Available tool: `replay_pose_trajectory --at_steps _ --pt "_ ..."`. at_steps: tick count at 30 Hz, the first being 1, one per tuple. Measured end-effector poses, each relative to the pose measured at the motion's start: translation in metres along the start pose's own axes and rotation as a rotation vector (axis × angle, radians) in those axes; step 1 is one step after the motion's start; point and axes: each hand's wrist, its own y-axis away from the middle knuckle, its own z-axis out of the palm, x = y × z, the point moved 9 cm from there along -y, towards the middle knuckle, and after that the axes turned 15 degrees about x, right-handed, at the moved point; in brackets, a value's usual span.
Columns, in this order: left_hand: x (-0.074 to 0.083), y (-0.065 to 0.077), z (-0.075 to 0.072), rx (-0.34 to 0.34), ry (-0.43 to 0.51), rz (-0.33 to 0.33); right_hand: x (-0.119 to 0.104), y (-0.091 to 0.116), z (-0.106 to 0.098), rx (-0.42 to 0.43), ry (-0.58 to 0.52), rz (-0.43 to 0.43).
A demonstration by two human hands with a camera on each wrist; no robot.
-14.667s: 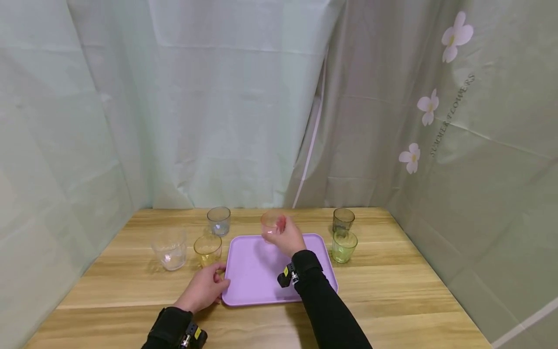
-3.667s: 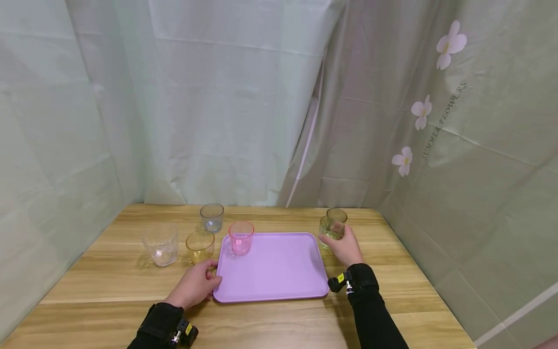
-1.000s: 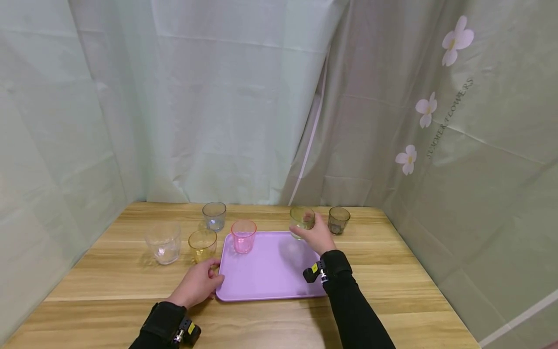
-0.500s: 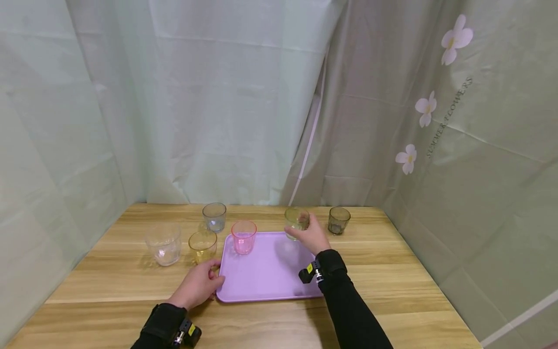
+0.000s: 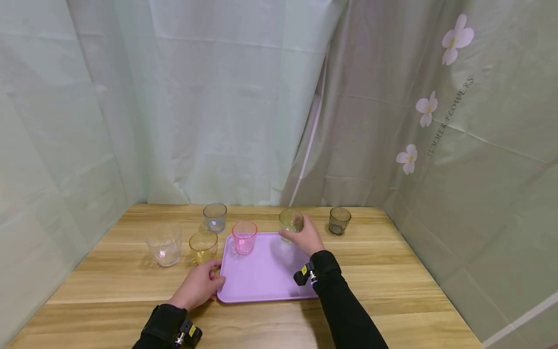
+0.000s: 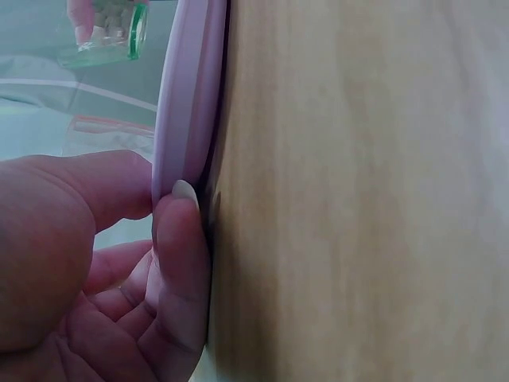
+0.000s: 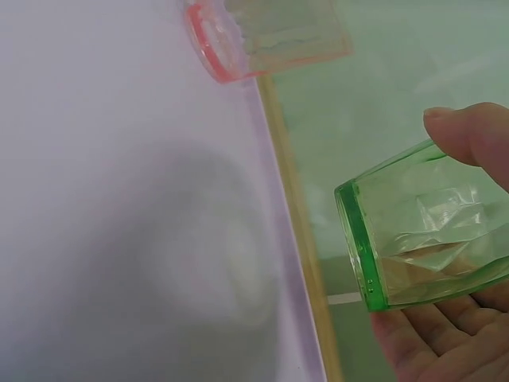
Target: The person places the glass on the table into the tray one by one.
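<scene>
My right hand (image 5: pixel 307 237) holds a green glass (image 5: pixel 289 221) around its side, above the far part of the purple tray (image 5: pixel 266 281). In the right wrist view the green glass (image 7: pixel 429 231) hangs clear of the tray, its base toward the tray surface, with thumb and fingers on opposite sides. My left hand (image 5: pixel 198 286) pinches the tray's left edge. The left wrist view shows the thumb and a finger on either side of the tray rim (image 6: pixel 187 103). A pink glass (image 5: pixel 244 238) stands upright on the tray's far left part.
Left of the tray stand a yellow glass (image 5: pixel 203 246), a larger clear glass (image 5: pixel 165 247) and a grey-blue glass (image 5: pixel 215 218). A dark smoky glass (image 5: pixel 339 222) stands at the back right. Curtains (image 5: pixel 235 111) hang behind the wooden table (image 5: pixel 392 291).
Since 3.7 seconds ago, my right hand has lifted the green glass from beside the smoky glass. Over the last second it has moved left above the tray. The left hand keeps its grip.
</scene>
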Motion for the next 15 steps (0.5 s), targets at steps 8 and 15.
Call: replay_pose_trajectory --at_steps 8,15 --pt "-0.001 0.000 0.000 -0.001 0.003 -0.004 0.009 0.003 0.009 -0.001 0.067 0.029" --pt "0.000 0.000 -0.001 0.003 0.001 0.000 0.017 0.003 0.027 -0.009 0.009 0.021"
